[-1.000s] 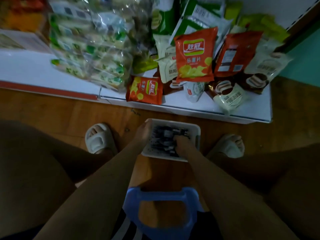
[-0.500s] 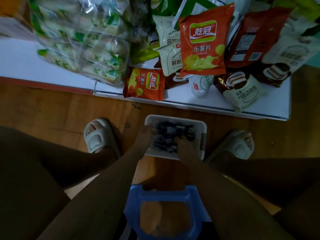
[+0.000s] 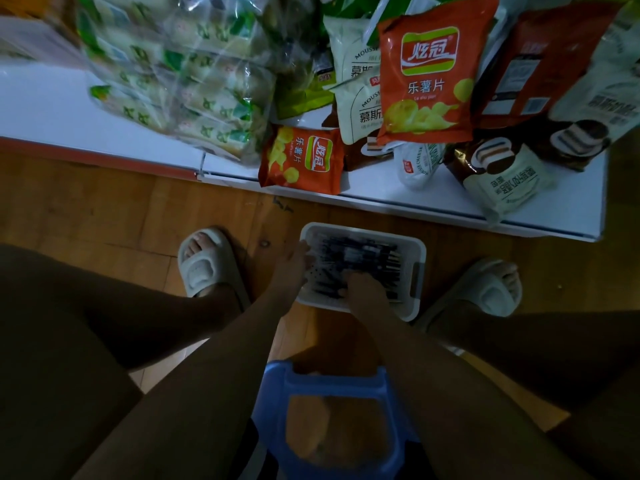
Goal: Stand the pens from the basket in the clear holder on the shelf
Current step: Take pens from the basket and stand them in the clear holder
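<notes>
The white basket (image 3: 419, 271) is seen on the wood floor between the feet, with the dark pens (image 3: 360, 261) piled inside, long axes running roughly left-right across it. The right hand (image 3: 363, 292) is sunk into the pile at the near edge, fingers curled down among the pens, though an actual grip cannot be confirmed; the left hand (image 3: 292, 268) is laid on the basket's left rim, fingers fairly straight. No clear holder is visible on the white shelf (image 3: 571, 216), so a lift up and forward is expected.
</notes>
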Available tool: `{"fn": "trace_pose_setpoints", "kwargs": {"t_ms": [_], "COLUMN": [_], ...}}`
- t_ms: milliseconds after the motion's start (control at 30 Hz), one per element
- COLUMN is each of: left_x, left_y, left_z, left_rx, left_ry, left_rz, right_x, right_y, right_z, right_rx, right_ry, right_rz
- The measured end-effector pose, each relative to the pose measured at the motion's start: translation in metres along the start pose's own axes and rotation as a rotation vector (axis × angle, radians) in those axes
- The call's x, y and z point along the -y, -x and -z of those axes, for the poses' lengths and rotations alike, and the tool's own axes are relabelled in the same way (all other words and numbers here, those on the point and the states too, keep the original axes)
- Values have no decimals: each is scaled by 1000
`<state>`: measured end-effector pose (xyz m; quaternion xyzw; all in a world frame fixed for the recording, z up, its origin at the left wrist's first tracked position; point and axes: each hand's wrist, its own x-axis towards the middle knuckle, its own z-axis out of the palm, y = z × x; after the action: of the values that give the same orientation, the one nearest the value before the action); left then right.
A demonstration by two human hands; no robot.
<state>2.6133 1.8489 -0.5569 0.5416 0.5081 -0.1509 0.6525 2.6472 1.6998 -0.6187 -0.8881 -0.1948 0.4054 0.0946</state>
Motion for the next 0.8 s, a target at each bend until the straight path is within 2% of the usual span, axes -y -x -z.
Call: {"fn": "trace_pose_setpoints", "kwargs": {"t_ms": [67, 167, 300, 400, 467, 600, 800], "left_x": [0, -5, -20, -29, -34, -50, -103], "left_y": [-4, -6, 3, 16, 28, 50, 100], "left_z": [1, 0, -3, -4, -5, -5, -1], "left_rx": [-40, -64, -85, -85, -58, -28, -14], "left_ry": [27, 51, 92, 105, 98, 66, -62], "left_rz": [6, -26, -80, -120, -151, -252, -498], "right_x": [1, 0, -2, 1, 7, 28, 60], "right_y": [-2, 1, 11, 25, 38, 63, 93], "right_z": [3, 17, 40, 56, 71, 105, 159], "right_rx": [24, 147, 95, 100, 16, -217, -235], "right_ry": [-24, -155, -302, -561, -737, -803, -968], "right_rz": [-13, -3, -20, -61, -50, 60, 76]}}
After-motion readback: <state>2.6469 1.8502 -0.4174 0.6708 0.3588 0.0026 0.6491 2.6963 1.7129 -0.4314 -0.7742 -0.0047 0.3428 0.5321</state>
